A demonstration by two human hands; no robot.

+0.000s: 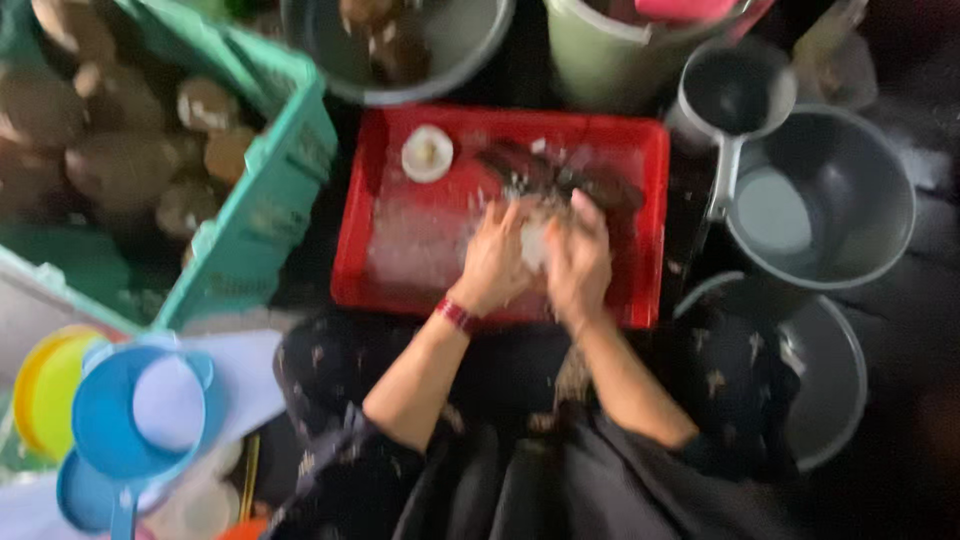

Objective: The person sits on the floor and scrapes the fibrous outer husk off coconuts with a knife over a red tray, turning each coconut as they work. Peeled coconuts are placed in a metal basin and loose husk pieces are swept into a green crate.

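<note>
Head view: left hand (pixel 493 258) and right hand (pixel 578 262) are curling together, clasping a white coconut piece (pixel 535 243) between them above the red tray (pixel 400 165).

The dark floor (pixel 930 330) carries a red tray (pixel 645 150), a teal crate (pixel 265 215), grey basins (pixel 865 170), a green bucket (pixel 590 55) and blue scoops (pixel 100 420).

Red tray (pixel 650 200): glossy moulded plastic, wet sheen inside. Teal crate (pixel 270 200): matt plastic, ribbed wall. Coconuts (pixel 110 160) in it: rough, fibrous brown husk. Grey basin (pixel 860 170) and handled scoop (pixel 735 95): smooth, dull, metal or plastic can't tell. Blue dipper (pixel 100 420): shiny plastic. White piece (pixel 533 243) between the hands: moist, matt. Wristband (pixel 456 315): red, cloth-like.
</note>
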